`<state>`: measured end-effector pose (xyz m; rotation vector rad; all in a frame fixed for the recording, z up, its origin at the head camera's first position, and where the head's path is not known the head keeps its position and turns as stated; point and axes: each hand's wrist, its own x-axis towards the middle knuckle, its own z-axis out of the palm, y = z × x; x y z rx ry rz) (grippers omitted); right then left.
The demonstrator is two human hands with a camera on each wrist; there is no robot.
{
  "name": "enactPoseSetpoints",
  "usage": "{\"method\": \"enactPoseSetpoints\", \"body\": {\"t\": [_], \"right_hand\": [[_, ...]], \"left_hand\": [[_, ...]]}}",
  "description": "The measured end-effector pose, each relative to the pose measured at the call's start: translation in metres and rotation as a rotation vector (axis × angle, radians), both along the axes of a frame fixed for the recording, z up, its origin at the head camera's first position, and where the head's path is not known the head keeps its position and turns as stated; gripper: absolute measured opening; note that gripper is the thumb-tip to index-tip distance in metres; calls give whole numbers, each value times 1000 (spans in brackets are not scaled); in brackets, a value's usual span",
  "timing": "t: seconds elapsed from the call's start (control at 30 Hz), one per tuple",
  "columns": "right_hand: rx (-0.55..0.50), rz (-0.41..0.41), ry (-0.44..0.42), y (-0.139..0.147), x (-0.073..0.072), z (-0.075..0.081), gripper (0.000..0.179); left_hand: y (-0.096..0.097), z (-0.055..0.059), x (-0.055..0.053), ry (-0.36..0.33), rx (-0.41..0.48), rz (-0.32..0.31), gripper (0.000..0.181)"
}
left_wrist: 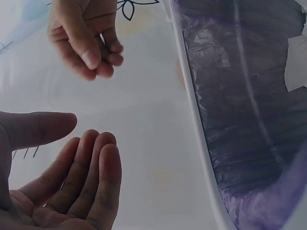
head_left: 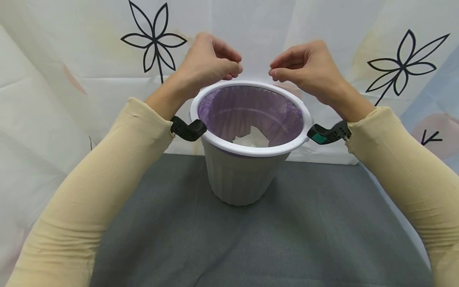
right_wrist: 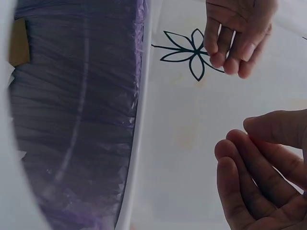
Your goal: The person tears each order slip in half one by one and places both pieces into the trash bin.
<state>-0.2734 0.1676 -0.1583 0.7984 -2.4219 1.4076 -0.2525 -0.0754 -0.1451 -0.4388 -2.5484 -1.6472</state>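
Observation:
In the head view a pale trash bin [head_left: 236, 179] stands upright with a white rim ring [head_left: 251, 151] round its top. A purple plastic bag [head_left: 265, 107] lines its inside, and some white paper [head_left: 254, 138] lies within. Above the rim's far left side is my left hand [head_left: 216, 59], fingers loosely bent and nothing between them. My right hand [head_left: 305, 67] hovers over the far right side, equally bare, its thumb near the fingertips. A gap separates the two hands. Both wrist views show the hands apart from the rim, with relaxed fingers.
The bin stands on a dark grey cloth [head_left: 229, 247]. Behind it hangs a white curtain [head_left: 251, 40] with black flower outlines. A brown piece [right_wrist: 20, 43] shows inside the bin in the right wrist view. Black wrist straps [head_left: 188, 128] sit close to the rim.

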Motion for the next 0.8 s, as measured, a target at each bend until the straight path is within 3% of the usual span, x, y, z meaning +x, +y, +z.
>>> {"method": "enactPoseSetpoints", "body": {"t": [0.1, 0.23, 0.43, 0.6, 0.8], "right_hand": [[10, -21, 10, 8, 6, -3, 15], [-3, -49, 37, 23, 15, -9, 17], [-46, -144, 85, 58, 32, -26, 18], [-13, -231, 242, 86, 42, -55, 19], [183, -382, 426, 104, 49, -109, 24]], "left_hand": [[-10, -3, 6, 34, -21, 34, 24], [-30, -11, 16, 132, -41, 95, 25], [-68, -34, 26, 240, -33, 223, 28], [-97, -71, 29, 350, -118, 325, 32], [-118, -132, 29, 468, -233, 414, 33]]}}
